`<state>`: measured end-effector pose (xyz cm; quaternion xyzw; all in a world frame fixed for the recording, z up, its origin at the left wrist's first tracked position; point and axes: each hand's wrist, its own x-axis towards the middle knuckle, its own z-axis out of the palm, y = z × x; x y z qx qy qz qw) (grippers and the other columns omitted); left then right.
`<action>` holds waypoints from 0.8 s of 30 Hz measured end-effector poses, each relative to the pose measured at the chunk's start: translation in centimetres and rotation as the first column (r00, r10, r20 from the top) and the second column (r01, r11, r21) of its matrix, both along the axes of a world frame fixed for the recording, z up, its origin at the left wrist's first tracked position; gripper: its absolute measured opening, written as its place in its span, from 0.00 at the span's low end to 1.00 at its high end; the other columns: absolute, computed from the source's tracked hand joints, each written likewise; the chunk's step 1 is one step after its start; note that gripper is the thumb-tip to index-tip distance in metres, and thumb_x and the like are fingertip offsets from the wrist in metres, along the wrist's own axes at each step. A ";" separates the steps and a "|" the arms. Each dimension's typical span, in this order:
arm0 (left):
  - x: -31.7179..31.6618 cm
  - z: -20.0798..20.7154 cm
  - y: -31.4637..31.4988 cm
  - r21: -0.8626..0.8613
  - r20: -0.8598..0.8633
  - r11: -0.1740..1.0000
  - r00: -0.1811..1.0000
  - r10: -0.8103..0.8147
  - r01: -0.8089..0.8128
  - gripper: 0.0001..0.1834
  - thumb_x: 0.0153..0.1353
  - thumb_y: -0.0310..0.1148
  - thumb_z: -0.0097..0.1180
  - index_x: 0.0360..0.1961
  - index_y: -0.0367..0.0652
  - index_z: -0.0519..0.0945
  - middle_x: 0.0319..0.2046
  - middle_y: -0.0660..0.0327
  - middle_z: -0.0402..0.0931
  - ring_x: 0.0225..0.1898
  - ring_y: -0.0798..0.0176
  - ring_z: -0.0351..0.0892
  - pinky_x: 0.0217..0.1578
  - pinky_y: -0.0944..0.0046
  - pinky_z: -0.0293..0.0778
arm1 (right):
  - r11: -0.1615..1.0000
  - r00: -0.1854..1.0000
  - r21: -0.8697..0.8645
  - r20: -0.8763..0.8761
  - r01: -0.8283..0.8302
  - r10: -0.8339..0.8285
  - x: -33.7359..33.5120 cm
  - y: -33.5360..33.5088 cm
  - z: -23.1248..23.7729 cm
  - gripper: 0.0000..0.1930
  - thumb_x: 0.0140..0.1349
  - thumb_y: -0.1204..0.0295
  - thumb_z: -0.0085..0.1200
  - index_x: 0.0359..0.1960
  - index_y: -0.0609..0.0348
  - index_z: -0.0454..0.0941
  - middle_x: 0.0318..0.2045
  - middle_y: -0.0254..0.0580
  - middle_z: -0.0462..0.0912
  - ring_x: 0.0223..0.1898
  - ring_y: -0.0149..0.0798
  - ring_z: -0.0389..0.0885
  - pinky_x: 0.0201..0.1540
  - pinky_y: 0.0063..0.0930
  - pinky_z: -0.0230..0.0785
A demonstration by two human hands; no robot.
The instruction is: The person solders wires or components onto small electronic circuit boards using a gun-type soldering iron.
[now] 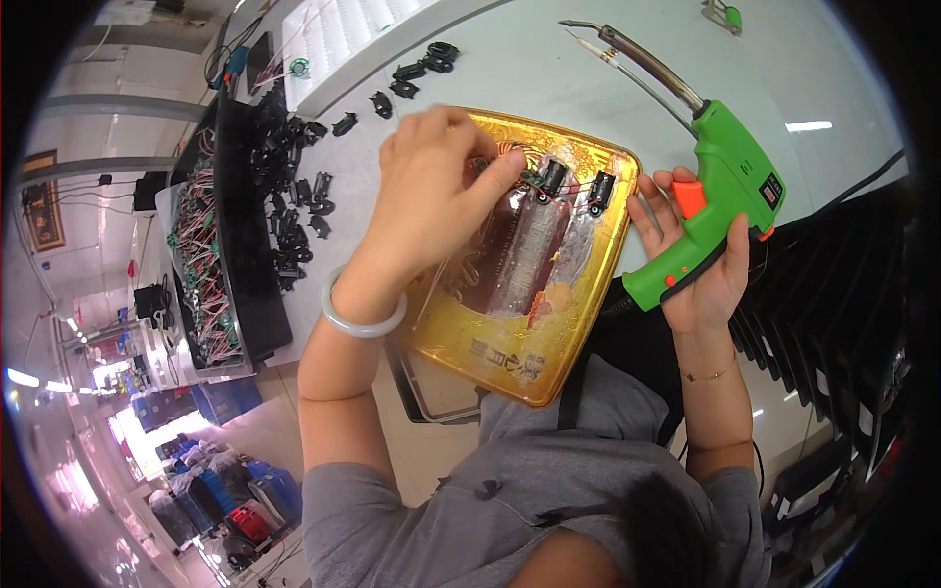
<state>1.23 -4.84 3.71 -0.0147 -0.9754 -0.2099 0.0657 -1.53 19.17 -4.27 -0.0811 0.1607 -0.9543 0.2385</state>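
- Left hand (pixel 431 191), a pale bangle (pixel 363 316) at its wrist, pinches a small black component (pixel 534 179) between fingertips over a gold tray (pixel 549 363).
- Right hand (pixel 698 263) is clenched around the grip of a green soldering gun (pixel 720 191), its orange trigger (pixel 688 198) under the forefinger; the metal tip (pixel 627 54) points away from the hand, up across the white table (pixel 549 69).
- Just right of the left fingertips, two more black components (pixel 600 188) sit at the tops of clear, tape-covered strips (pixel 534 250) in the tray, thin wires trailing below.
- Beyond the left hand's knuckles, loose black parts (pixel 417 71) lie scattered on the table; further left of that hand, a heap of the same parts (pixel 294 196) borders a dark tray of wired pieces (pixel 201 265).
- Below both hands, the person's grey shirt (pixel 470 510) fills the frame's lower edge.
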 end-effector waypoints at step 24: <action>6.8 4.9 -2.2 0.944 -0.317 0.104 0.948 0.009 0.314 0.07 0.61 0.29 0.47 0.39 0.45 0.64 0.41 0.49 0.75 0.47 0.56 0.73 0.52 0.56 0.66 | 0.989 0.980 -0.087 -0.169 -0.116 0.100 -0.9 0.6 -1.2 0.30 0.66 0.55 0.34 0.60 0.69 0.54 0.58 0.52 0.61 0.63 0.58 0.51 0.67 0.50 0.38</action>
